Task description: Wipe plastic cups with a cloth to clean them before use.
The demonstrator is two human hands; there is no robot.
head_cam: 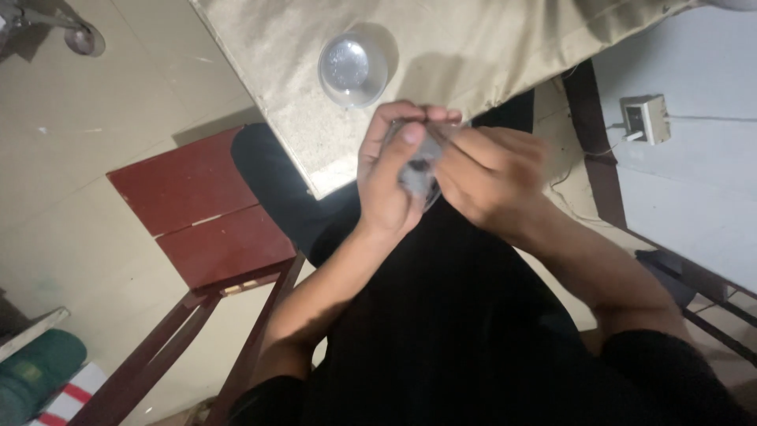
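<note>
Both hands pinch one small grey, partly see-through object (418, 170) over the lap, kind unclear. Left hand (390, 177) wraps it from the left, thumb on top; right hand (489, 173) closes on its right edge. Clear dome (352, 69) sits just beyond on beige-clothed table (489, 39); red wooden chair (201, 209) at left.
</note>
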